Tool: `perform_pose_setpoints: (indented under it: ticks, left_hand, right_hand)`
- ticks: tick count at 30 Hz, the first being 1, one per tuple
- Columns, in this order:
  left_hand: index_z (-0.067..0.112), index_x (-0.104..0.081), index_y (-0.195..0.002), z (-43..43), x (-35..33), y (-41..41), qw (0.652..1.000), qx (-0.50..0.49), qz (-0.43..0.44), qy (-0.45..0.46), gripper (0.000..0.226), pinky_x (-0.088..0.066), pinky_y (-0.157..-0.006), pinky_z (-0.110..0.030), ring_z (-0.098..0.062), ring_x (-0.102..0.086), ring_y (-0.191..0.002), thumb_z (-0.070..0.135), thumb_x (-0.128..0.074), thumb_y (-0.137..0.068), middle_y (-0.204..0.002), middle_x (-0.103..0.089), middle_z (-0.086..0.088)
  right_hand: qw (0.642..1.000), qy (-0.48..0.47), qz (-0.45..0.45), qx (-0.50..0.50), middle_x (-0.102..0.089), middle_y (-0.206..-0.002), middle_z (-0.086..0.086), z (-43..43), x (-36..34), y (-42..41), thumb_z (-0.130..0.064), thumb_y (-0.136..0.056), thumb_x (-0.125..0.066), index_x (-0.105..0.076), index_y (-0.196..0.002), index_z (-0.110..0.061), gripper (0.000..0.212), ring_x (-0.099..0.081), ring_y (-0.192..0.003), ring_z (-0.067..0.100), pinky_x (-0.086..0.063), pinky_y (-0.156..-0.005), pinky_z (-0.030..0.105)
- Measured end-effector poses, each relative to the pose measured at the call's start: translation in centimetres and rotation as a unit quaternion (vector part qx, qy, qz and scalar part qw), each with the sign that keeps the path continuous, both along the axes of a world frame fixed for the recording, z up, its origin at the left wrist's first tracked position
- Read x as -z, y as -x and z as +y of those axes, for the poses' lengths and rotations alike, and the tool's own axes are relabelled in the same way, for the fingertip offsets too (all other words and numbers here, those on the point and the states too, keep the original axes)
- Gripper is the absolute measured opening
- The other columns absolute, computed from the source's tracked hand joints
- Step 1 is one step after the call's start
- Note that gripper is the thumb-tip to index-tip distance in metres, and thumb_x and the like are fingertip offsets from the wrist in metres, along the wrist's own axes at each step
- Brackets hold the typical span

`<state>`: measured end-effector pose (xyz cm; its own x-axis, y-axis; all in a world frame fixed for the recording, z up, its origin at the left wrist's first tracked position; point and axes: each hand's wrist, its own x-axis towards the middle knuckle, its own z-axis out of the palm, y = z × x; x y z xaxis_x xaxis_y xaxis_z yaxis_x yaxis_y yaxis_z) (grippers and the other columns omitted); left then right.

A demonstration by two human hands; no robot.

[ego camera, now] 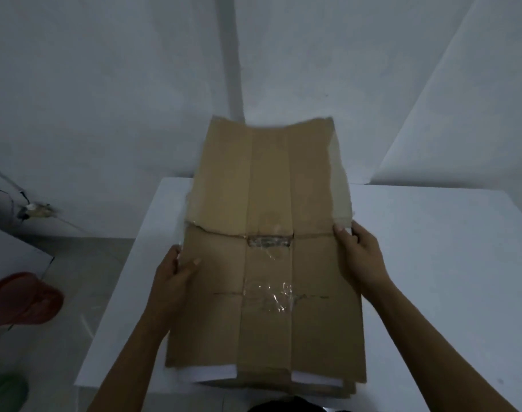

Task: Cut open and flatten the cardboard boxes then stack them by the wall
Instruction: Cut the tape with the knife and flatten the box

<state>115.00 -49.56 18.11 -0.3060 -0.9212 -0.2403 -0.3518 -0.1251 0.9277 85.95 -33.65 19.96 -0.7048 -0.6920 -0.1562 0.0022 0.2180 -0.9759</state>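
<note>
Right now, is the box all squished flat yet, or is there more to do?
Mostly flat. The cardboard box is already opened out, with torn clear tape along its middle. The left hand and right hand grip its two side edges above the white table, and the far part stands up rather than lying flat. More cardboard seems to lie underneath. Stacking by the wall is not yet done.
</note>
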Motion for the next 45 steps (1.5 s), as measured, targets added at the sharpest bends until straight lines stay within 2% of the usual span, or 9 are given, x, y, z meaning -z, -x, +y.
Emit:
perform_pose_setpoints:
  ticks: [4, 7, 11, 14, 18, 23, 34, 40, 45]
  left_hand:
    - [0.016, -0.066, -0.108, -0.5, -0.9, -0.3, 0.996, 0.002, 0.082, -0.022, 0.017, -0.057, -0.07, -0.019, -0.008, -0.071, -0.089, 0.008, -0.058, -0.096, -0.099, -0.075, 0.006]
    - [0.018, -0.066, -0.115, -0.9, 1.2, 0.1, 0.998, 0.033, 0.004, -0.045, 0.023, -0.053, -0.085, -0.032, -0.017, -0.068, -0.102, 0.014, -0.065, -0.092, -0.109, -0.071, 0.006]
    - [0.025, -0.058, -0.086, -1.0, 4.4, 1.4, 0.988, 0.061, -0.112, -0.085, 0.007, -0.048, -0.073, -0.03, -0.017, -0.062, -0.083, 0.023, -0.064, -0.086, -0.091, -0.063, 0.002]
    - [0.015, -0.061, -0.1, -0.8, 6.4, 1.9, 0.979, 0.079, -0.169, -0.081, 0.021, -0.052, -0.079, -0.036, -0.027, -0.063, -0.093, 0.027, -0.06, -0.084, -0.103, -0.064, -0.009]
    - [0.011, -0.058, -0.111, -1.3, 8.1, 1.9, 0.976, 0.062, -0.2, -0.051, 0.016, -0.043, -0.068, -0.03, -0.023, -0.059, -0.088, 0.013, -0.058, -0.095, -0.109, -0.063, -0.01]
    - [0.015, -0.052, -0.136, -0.4, 8.8, 2.6, 0.966, 0.009, -0.259, -0.005, 0.043, -0.04, -0.101, -0.046, -0.035, -0.045, -0.12, 0.018, -0.06, -0.094, -0.136, -0.044, -0.014]
    - [0.02, -0.014, -0.159, -0.8, 10.3, 3.9, 0.973, 0.072, -0.215, -0.034, 0.066, -0.045, -0.104, -0.045, -0.035, -0.046, -0.132, 0.013, -0.041, -0.1, -0.155, -0.036, -0.015]
    - [0.014, -0.025, -0.156, -1.8, 10.0, 3.6, 0.974, 0.088, -0.199, -0.06, 0.065, -0.043, -0.104, -0.04, -0.033, -0.046, -0.131, 0.015, -0.051, -0.096, -0.15, -0.04, -0.014]
    - [0.009, -0.019, -0.156, -2.4, 8.7, 3.7, 0.977, 0.025, -0.188, -0.099, 0.09, -0.039, -0.109, -0.049, -0.038, -0.038, -0.138, 0.024, -0.071, -0.085, -0.157, -0.027, -0.017]
  right_hand:
    - [0.999, 0.024, 0.02, 0.019, -0.075, -0.099, -0.006, -0.1, -1.7, -0.2, -0.028, -0.104, -0.052, -0.07, -0.112, -0.024, 0.02, -0.071, -0.088, 0.005, -0.058, -0.072, 0.021]
    - [0.998, -0.047, 0.022, 0.03, -0.074, -0.101, -0.005, 0.4, 1.2, -0.6, -0.032, -0.103, -0.052, -0.068, -0.114, -0.023, 0.022, -0.071, -0.09, 0.009, -0.055, -0.07, 0.021]
    - [0.979, -0.2, 0.009, 0.033, -0.067, -0.119, 0.01, 0.7, 6.6, -0.3, -0.034, -0.102, -0.052, -0.06, -0.129, -0.013, 0.035, -0.064, -0.101, 0.024, -0.054, -0.087, 0.041]
    - [0.966, -0.255, 0.004, 0.039, -0.064, -0.124, 0.01, 1.0, 8.6, -0.3, -0.035, -0.101, -0.054, -0.05, -0.141, -0.014, 0.046, -0.062, -0.109, 0.027, -0.051, -0.097, 0.046]
    - [0.96, -0.262, 0.055, 0.083, -0.058, -0.128, 0.012, 1.9, 9.7, -0.9, -0.029, -0.099, -0.056, -0.043, -0.147, -0.018, 0.05, -0.057, -0.113, 0.027, -0.048, -0.098, 0.047]
    - [0.96, -0.281, 0.004, 0.005, -0.036, -0.156, 0.013, 3.2, 9.9, -2.4, -0.023, -0.103, -0.05, -0.02, -0.158, -0.015, 0.063, -0.04, -0.139, 0.035, -0.037, -0.11, 0.046]
    - [0.951, -0.305, -0.03, -0.047, -0.016, -0.164, 0.017, 0.1, 9.5, -1.6, -0.016, -0.105, -0.042, 0.012, -0.158, -0.014, 0.075, -0.026, -0.148, 0.037, -0.026, -0.118, 0.046]
    - [0.948, -0.312, -0.06, -0.018, -0.016, -0.164, 0.016, 0.2, 9.8, -1.3, -0.023, -0.105, -0.045, 0.015, -0.157, -0.015, 0.08, -0.034, -0.143, 0.038, -0.035, -0.11, 0.043]
    - [0.946, -0.306, -0.104, 0.007, -0.025, -0.163, 0.013, 2.1, 9.9, 0.0, -0.039, -0.103, -0.05, -0.004, -0.16, -0.016, 0.078, -0.033, -0.145, 0.036, -0.031, -0.116, 0.048]
